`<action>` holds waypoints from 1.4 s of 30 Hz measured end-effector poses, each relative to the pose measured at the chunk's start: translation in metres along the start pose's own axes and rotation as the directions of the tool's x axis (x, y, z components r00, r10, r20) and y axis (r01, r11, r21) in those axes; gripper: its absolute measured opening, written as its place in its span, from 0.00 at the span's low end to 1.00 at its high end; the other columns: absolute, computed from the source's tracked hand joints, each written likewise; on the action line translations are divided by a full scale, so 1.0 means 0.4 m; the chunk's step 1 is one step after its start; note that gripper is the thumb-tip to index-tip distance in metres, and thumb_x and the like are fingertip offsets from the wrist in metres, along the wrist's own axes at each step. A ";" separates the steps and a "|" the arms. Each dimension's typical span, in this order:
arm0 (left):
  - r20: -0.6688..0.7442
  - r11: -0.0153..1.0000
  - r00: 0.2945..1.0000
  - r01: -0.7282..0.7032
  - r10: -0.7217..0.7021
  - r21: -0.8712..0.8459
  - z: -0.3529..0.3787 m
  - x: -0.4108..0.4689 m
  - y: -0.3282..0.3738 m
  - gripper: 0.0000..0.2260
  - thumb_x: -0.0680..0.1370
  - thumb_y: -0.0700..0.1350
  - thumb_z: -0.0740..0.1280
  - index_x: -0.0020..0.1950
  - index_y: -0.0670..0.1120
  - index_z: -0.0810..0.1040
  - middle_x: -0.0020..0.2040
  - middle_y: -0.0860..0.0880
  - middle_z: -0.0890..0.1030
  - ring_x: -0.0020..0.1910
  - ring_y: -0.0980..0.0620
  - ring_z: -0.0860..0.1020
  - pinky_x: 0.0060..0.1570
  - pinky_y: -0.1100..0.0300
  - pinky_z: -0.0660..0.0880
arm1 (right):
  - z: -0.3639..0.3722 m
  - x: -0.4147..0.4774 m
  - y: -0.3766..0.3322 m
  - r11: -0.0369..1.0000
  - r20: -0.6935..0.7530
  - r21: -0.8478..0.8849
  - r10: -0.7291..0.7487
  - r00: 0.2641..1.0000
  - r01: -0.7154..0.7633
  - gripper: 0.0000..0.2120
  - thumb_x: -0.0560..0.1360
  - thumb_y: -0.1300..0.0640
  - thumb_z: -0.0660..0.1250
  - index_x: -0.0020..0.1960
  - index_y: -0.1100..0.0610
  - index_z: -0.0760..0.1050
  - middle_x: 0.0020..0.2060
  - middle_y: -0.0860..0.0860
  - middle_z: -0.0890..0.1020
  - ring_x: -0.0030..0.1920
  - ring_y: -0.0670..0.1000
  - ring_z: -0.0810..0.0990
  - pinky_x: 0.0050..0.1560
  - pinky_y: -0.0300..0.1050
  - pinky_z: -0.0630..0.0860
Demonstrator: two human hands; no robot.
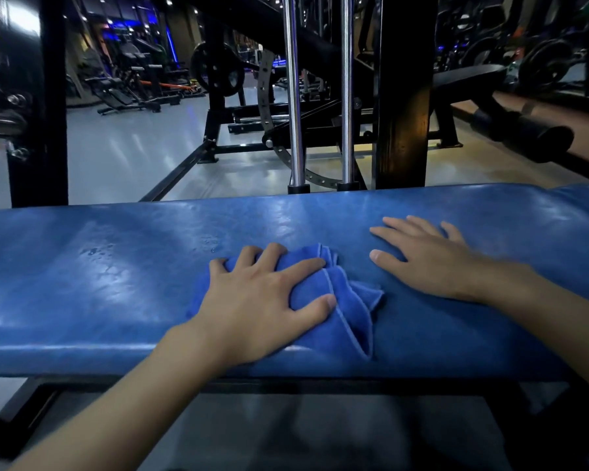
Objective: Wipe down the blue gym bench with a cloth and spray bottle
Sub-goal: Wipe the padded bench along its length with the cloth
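The blue gym bench (99, 300) runs across the whole view, its padded top shiny, with small wet droplets left of centre. A crumpled blue cloth (351, 307) lies on the bench near its front edge. My left hand (262, 300) presses down on the cloth with fingers curled into its folds. Flat on the bare pad to the right of the cloth rests my right hand (425, 260), fingers spread and holding nothing. No spray bottle is in view.
Behind the bench stand two chrome guide rods (295, 96), a black machine upright (403, 96) and a black frame post (38, 107) at the left. A padded roller arm (524, 130) juts in at the right. Grey gym floor (133, 147) lies beyond.
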State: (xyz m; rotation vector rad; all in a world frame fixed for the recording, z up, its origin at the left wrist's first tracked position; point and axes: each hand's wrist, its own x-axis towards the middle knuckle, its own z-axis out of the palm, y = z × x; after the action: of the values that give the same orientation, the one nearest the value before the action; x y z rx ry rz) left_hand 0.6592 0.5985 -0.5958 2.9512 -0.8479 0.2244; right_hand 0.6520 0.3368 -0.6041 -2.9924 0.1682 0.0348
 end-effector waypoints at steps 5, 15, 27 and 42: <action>0.063 0.999 0.998 0.031 -0.029 -0.024 0.020 0.142 -0.062 0.33 0.66 0.76 0.38 0.71 0.74 0.57 0.69 0.56 0.66 0.70 0.49 0.64 0.65 0.39 0.61 | 0.016 0.002 0.005 1.000 -0.030 0.000 -0.012 0.999 0.012 0.32 0.75 0.32 0.42 0.77 0.39 0.52 0.79 0.41 0.50 0.79 0.48 0.44 0.75 0.62 0.41; 0.146 0.989 0.979 0.144 -0.141 -0.012 0.044 0.435 -0.133 0.26 0.75 0.73 0.46 0.72 0.71 0.60 0.70 0.50 0.66 0.72 0.43 0.62 0.63 0.33 0.58 | 0.014 0.001 0.008 1.000 -0.059 0.009 -0.017 0.998 0.018 0.35 0.72 0.30 0.40 0.77 0.38 0.52 0.78 0.39 0.51 0.78 0.46 0.45 0.76 0.60 0.43; 0.022 0.999 0.999 0.030 -0.031 0.032 0.008 0.032 -0.047 0.32 0.69 0.74 0.38 0.71 0.71 0.59 0.67 0.56 0.67 0.67 0.47 0.65 0.63 0.42 0.61 | -0.011 0.003 -0.002 1.000 -0.056 0.000 0.003 0.998 -0.003 0.29 0.76 0.33 0.50 0.75 0.40 0.60 0.78 0.42 0.57 0.78 0.48 0.50 0.75 0.64 0.45; 0.092 0.997 0.994 0.067 -0.064 -0.024 0.022 0.177 -0.138 0.30 0.69 0.75 0.41 0.70 0.74 0.58 0.67 0.55 0.67 0.69 0.47 0.64 0.65 0.38 0.60 | 0.015 -0.002 -0.062 0.997 -0.026 -0.004 -0.076 0.997 0.076 0.32 0.75 0.33 0.42 0.77 0.38 0.52 0.79 0.40 0.50 0.78 0.46 0.45 0.76 0.60 0.43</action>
State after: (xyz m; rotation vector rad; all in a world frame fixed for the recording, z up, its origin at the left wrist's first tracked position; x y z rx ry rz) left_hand 0.7491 0.6073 -0.5944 2.9782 -0.7558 0.0742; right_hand 0.6539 0.3620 -0.6065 -3.0000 0.0565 -0.0125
